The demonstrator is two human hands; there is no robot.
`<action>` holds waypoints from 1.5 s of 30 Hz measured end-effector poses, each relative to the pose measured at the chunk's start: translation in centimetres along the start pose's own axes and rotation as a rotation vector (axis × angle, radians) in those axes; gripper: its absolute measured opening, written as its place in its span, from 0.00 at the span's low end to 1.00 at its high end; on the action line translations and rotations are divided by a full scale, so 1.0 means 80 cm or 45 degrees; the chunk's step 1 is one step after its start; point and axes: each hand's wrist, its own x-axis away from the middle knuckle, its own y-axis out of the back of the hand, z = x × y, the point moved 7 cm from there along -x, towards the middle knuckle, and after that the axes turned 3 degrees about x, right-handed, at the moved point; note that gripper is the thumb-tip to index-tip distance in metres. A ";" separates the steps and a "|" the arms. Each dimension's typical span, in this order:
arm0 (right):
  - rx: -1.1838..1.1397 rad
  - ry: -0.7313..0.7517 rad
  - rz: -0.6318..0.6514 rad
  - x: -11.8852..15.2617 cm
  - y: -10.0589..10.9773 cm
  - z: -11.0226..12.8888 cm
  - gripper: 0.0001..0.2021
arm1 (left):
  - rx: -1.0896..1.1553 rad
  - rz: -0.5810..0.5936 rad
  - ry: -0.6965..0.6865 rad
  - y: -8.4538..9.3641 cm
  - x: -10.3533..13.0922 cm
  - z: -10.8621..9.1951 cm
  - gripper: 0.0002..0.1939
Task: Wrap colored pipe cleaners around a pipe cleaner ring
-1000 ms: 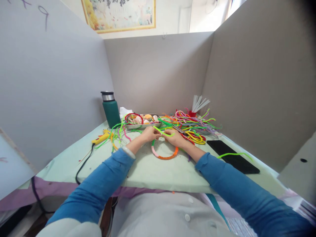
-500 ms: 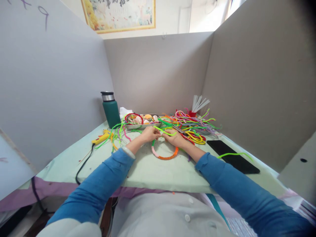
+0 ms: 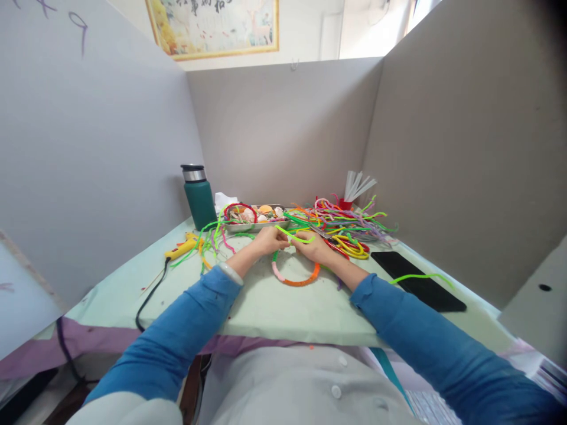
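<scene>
A ring wrapped in orange, pink and green pipe cleaner (image 3: 301, 283) hangs between my hands, its far side hidden by my fingers. My left hand (image 3: 271, 239) pinches the ring's far left part, fingers closed. On the other side my right hand (image 3: 310, 246) has its fingers closed around a lime-green pipe cleaner (image 3: 302, 239), which runs across from the left fingertips. Just beyond my hands sits a metal tray (image 3: 266, 226) of shells with a red ring resting on it.
A green bottle (image 3: 199, 200) stands at the back left, near a yellow glue gun (image 3: 181, 247) with a black cord. Many loose pipe cleaners (image 3: 349, 221) lie at the back right, by glue sticks (image 3: 357, 186) in a red cup. A black tablet-like slab (image 3: 419, 282) lies at right.
The right fingers and the lime-green pipe cleaner's free end have shifted very slightly. The left hand and the ring look the same.
</scene>
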 end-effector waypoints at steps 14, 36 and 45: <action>0.011 0.093 -0.021 -0.001 0.001 0.008 0.12 | -0.136 0.026 -0.109 -0.003 -0.001 0.000 0.11; 0.027 -0.007 0.048 0.000 -0.004 -0.003 0.12 | -0.076 -0.076 -0.072 0.007 0.001 -0.002 0.13; 0.044 0.010 0.000 0.000 0.000 -0.001 0.13 | -0.165 -0.115 -0.156 0.011 0.001 -0.010 0.13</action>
